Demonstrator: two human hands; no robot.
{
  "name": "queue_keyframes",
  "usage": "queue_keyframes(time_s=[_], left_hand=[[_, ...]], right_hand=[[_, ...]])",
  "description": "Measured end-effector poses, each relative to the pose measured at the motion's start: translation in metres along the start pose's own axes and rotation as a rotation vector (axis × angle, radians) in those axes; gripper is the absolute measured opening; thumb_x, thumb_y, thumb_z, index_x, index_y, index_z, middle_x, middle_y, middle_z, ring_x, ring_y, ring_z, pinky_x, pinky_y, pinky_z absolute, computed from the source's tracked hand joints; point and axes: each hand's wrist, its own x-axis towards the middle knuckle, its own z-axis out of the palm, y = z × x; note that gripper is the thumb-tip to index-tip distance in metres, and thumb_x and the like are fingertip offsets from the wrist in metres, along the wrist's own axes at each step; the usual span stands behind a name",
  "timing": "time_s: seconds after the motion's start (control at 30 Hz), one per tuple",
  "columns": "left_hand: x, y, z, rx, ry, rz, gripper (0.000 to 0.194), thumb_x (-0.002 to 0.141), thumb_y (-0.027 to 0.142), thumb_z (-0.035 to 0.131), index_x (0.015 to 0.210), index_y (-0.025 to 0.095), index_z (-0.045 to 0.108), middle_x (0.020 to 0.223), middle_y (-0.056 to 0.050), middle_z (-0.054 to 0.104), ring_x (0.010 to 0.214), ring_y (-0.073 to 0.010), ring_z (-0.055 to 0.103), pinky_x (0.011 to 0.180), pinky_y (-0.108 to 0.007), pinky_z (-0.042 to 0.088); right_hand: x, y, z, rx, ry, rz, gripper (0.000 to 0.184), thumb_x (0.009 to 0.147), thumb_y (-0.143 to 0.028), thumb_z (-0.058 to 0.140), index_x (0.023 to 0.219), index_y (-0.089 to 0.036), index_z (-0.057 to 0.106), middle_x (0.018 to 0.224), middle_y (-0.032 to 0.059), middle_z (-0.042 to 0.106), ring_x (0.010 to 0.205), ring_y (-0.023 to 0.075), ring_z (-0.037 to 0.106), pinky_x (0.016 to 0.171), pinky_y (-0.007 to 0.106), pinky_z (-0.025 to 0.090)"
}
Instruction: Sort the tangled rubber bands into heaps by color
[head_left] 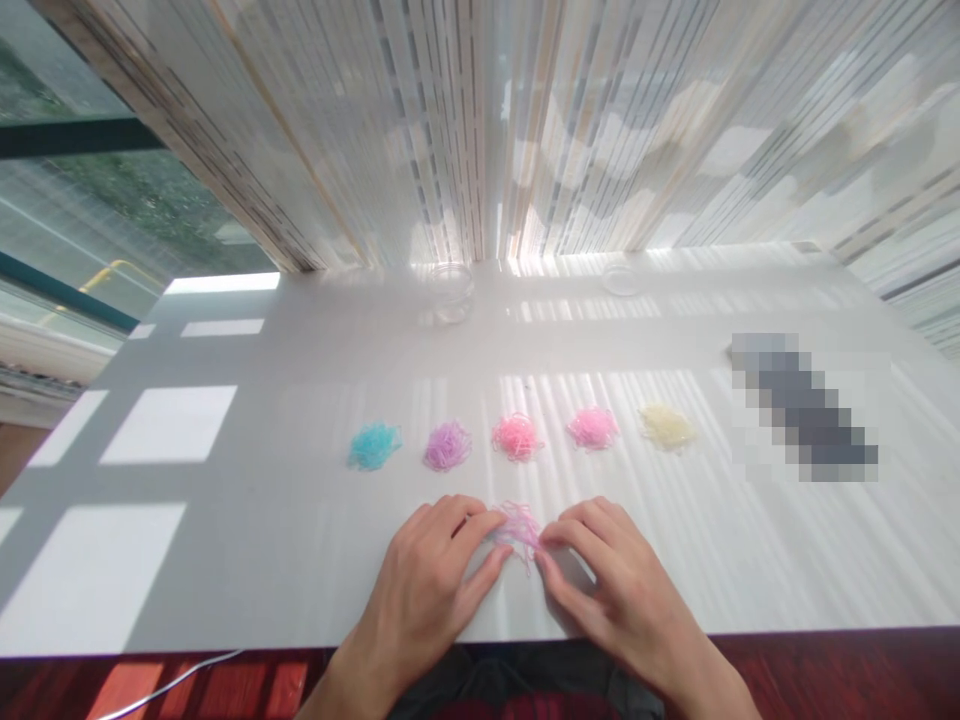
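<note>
A small heap of pale pink rubber bands (517,527) lies near the front edge of the white table (247,500). My left hand (427,585) and my right hand (600,580) rest on either side of it, fingertips pressed into the heap. Both hands' fingers are curled and pinching at the bands. Beyond them stands a row of sorted heaps: a blue heap (373,445), a purple heap (447,446), a pink heap (516,437), a brighter pink heap (592,428) and a yellow heap (667,427).
A clear glass jar (451,291) and a shallow clear dish (620,279) stand at the table's far edge before striped curtains. A blurred dark object (806,408) lies to the right. A white cable (172,682) runs below the front edge.
</note>
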Motion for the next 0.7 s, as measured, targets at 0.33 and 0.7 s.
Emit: queue_keyframes(time_s=[0.33,0.7], left_hand=[[-0.004,-0.003,0.01,-0.026,0.088,0.023,0.013,0.1,0.021,0.061,0.111,0.022,0.067,0.095,-0.004,0.071,0.081,-0.0219,0.069,0.072,-0.037,0.054],[0.003,0.01,0.006,-0.238,0.17,0.036,0.01,0.1,0.017,0.064,0.106,0.022,0.07,0.092,-0.004,0.074,0.083,-0.018,0.071,0.074,-0.032,0.057]], right_hand=[[0.002,-0.005,0.003,-0.001,0.126,-0.006,0.009,0.098,-0.013,0.062,0.094,-0.021,0.065,0.084,0.0026,0.064,0.079,0.0182,0.06,0.071,0.033,0.051],[0.005,-0.009,-0.001,0.078,0.23,-0.042,0.01,0.096,-0.013,0.066,0.1,-0.022,0.068,0.084,0.0026,0.066,0.077,0.0168,0.064,0.066,0.029,0.057]])
